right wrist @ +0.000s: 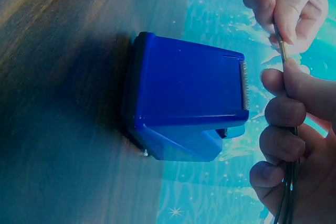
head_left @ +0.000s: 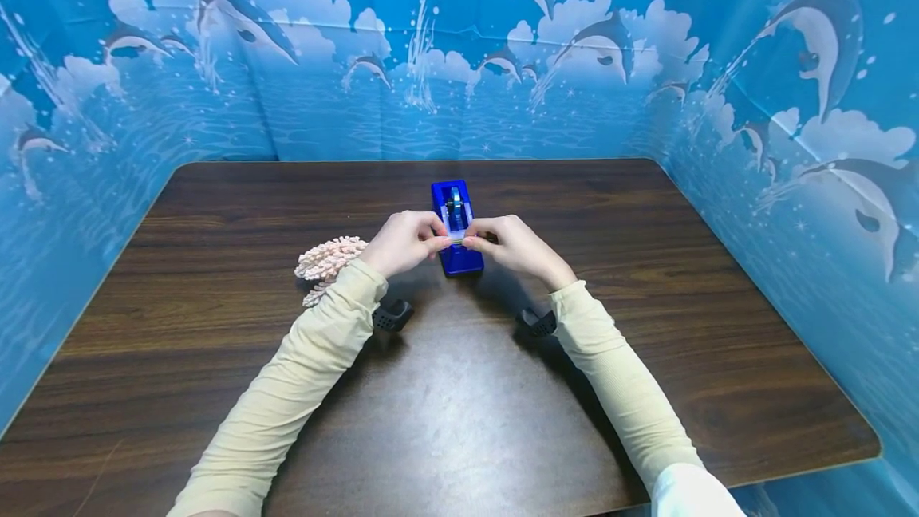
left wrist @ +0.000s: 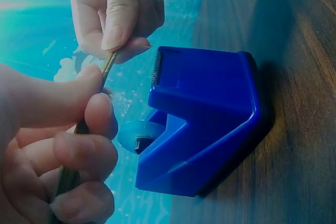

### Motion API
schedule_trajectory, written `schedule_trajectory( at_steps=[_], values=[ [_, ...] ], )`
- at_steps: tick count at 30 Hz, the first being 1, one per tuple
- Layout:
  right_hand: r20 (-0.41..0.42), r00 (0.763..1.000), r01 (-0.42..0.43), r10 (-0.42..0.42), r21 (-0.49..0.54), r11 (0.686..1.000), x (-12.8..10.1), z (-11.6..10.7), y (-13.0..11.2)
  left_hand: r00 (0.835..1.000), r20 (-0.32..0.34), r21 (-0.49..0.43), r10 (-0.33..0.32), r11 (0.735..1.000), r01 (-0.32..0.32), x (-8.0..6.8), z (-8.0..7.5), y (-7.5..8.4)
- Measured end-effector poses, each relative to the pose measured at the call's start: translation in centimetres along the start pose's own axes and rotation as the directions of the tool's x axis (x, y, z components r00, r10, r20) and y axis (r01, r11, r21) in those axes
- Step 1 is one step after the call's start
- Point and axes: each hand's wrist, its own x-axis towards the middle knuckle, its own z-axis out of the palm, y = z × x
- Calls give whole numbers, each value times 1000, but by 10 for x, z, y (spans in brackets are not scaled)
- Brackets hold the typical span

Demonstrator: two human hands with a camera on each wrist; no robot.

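Both hands hold a thin bundle of dark, wire-like strands (right wrist: pixel 286 192) above a blue tape dispenser (head_left: pixel 462 260). My left hand (head_left: pixel 406 241) pinches it between thumb and forefinger, other fingers curled round it. From the other side my right hand (head_left: pixel 520 250) grips it the same way. Between the thumbs a short golden-looking stretch of the bundle (left wrist: pixel 108 65) shows; whether it is wrapped, I cannot tell. In the right wrist view, loose strand ends stick out past both hands. The dispenser's serrated cutter (right wrist: pixel 244 85) and tape roll (left wrist: pixel 137 134) lie close by, apart from the fingers.
A pale pink bunch of small bud-like pieces (head_left: pixel 332 258) lies on the dark wooden table (head_left: pixel 215 325), partly behind the left forearm. Dark wrist devices (head_left: pixel 392 315) hang under both wrists. A blue dolphin-print curtain (head_left: pixel 323 118) surrounds the table's back and sides.
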Motion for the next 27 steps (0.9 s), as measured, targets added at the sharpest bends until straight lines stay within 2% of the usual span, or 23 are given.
schedule_trajectory(
  at_steps=[3, 7, 11, 15, 21, 27],
  values=[
    [0, 1000, 4, -4, -10, 1000, 1, 1, 0, 999, 26, 12, -21, 1000, 21, 1, -1, -1],
    [-3, 1000, 7, -7, -25, 1000, 2, 2, -1, 995, 98, 71, -31, 997, 24, 1, -1, -2],
    [-13, 1000, 14, -15, -39, 999, 4, 4, -3, 982, 187, 126, 3, 992, -27, 0, -2, -5],
    [-14, 1000, 1, -2, -45, 999, 4, 7, -4, 966, 253, 102, 49, 992, -77, -3, -1, -11],
    [1, 1000, -18, 18, -49, 999, 1, 9, -1, 954, 281, 109, 104, 984, -140, -2, 4, -16],
    [22, 1000, 0, 0, -21, 1000, -1, 7, 0, 948, 311, 118, 62, 988, -103, -3, 3, -13]
  ],
)
